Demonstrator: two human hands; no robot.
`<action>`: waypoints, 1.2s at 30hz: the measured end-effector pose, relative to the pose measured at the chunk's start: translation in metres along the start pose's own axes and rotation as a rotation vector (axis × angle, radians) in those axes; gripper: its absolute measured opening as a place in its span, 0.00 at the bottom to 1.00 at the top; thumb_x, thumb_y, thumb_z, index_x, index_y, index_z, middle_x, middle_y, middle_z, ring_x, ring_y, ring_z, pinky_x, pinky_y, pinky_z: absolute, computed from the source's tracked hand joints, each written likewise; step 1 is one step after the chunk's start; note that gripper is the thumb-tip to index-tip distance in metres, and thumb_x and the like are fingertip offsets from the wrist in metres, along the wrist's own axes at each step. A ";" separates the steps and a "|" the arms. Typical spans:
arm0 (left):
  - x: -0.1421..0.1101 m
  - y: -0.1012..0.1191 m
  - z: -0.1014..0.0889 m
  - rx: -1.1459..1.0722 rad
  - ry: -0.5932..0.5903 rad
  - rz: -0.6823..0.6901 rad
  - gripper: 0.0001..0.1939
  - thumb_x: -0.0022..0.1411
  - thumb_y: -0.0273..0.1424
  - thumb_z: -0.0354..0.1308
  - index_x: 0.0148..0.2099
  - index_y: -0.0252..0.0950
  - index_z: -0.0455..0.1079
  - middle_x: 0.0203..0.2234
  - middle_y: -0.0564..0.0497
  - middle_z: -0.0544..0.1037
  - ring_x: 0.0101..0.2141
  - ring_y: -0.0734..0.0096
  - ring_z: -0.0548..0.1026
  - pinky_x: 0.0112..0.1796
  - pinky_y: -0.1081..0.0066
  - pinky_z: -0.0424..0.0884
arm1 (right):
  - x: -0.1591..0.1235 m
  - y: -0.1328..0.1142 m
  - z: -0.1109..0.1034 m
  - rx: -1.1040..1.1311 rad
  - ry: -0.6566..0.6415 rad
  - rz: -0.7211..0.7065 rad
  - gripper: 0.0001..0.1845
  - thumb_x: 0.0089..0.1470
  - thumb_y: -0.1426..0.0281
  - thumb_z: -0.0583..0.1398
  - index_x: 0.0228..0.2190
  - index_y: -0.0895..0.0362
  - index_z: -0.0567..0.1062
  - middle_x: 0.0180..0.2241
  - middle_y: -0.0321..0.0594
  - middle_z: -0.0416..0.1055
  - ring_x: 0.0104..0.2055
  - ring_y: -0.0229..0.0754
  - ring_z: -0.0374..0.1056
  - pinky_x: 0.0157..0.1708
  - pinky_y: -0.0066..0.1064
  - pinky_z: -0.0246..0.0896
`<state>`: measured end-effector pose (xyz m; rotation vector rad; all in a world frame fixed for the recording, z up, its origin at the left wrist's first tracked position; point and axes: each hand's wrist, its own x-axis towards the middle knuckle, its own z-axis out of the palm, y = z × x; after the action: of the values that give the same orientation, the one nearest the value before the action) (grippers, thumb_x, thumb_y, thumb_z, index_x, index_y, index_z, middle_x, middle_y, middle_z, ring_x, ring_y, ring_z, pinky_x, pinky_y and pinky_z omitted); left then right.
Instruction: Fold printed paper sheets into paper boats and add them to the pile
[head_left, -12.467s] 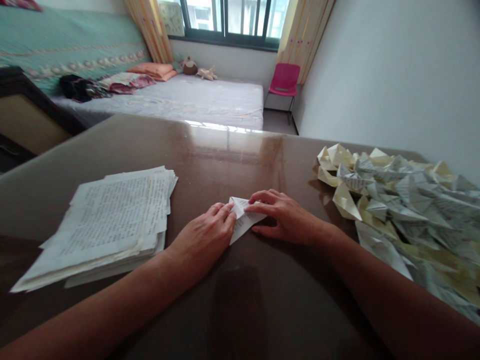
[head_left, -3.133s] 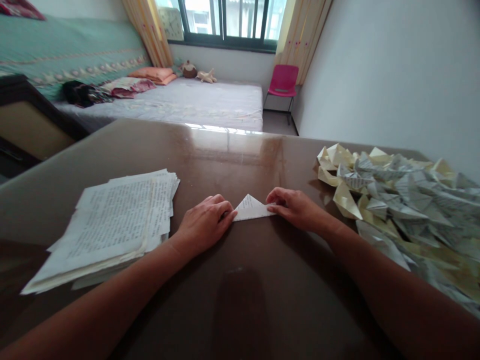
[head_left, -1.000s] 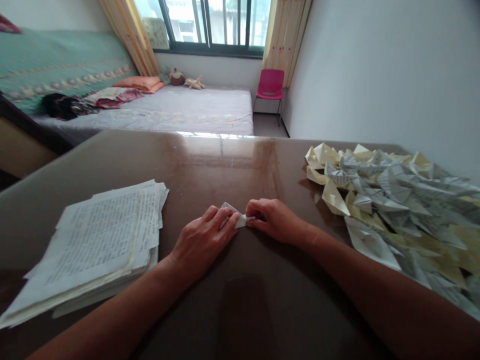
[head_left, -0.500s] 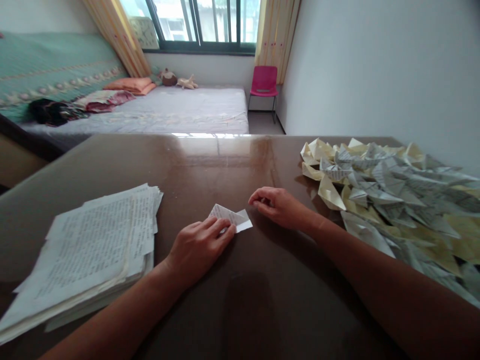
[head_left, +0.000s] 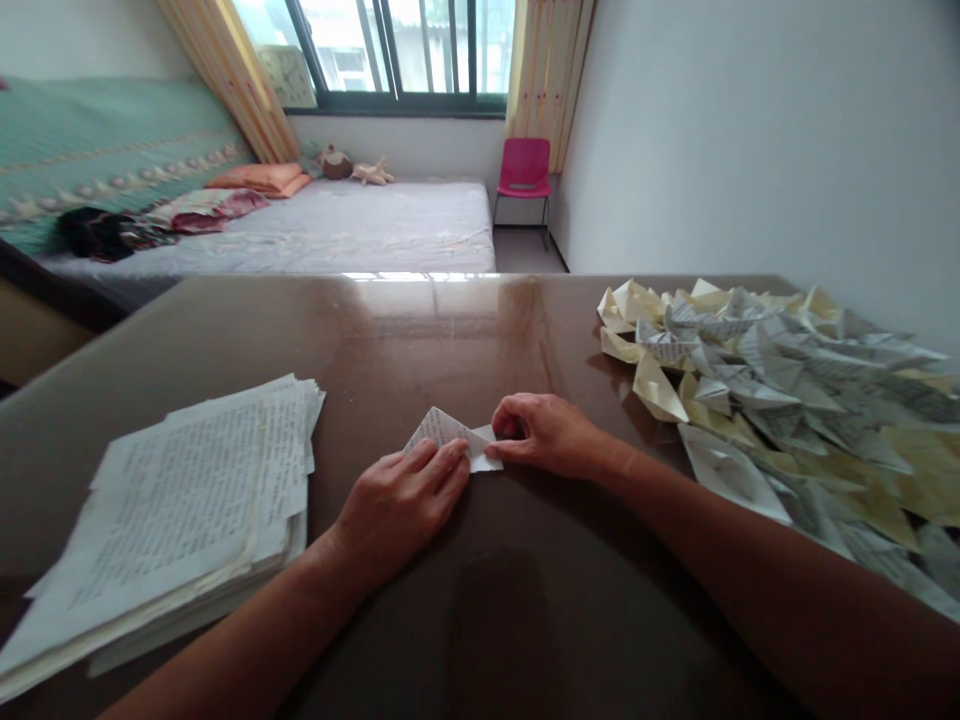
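Note:
A small folded sheet of printed paper lies on the brown table in front of me, with a pointed top and a white flap on its right. My left hand presses its left and lower part down, the fingers close together and hiding some of it. At the flap's right end, the thumb and curled fingers of my right hand pinch the paper's edge. To the right lies a heap of folded paper boats, cream and printed white.
A thick stack of written sheets lies on the left of the glossy table. Past the table are a bed, a pink chair and a window. A white wall rises on the right.
My right hand has come down and left onto the paper's right flap, from just above and beside it. The left hand stays on the paper, with its fingers slightly shifted.

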<state>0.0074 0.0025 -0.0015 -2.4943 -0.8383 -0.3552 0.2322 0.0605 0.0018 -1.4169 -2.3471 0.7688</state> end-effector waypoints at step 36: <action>0.014 -0.004 0.002 -0.273 -0.358 -0.247 0.17 0.70 0.35 0.42 0.57 0.48 0.63 0.50 0.54 0.72 0.44 0.67 0.71 0.36 0.71 0.73 | -0.007 0.001 -0.016 -0.118 -0.153 -0.404 0.17 0.52 0.67 0.62 0.46 0.51 0.74 0.39 0.37 0.72 0.35 0.36 0.67 0.33 0.26 0.57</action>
<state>0.0159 0.0135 0.0034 -2.7580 -1.3269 -0.1073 0.2442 0.0594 0.0143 -0.8983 -2.7120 0.6501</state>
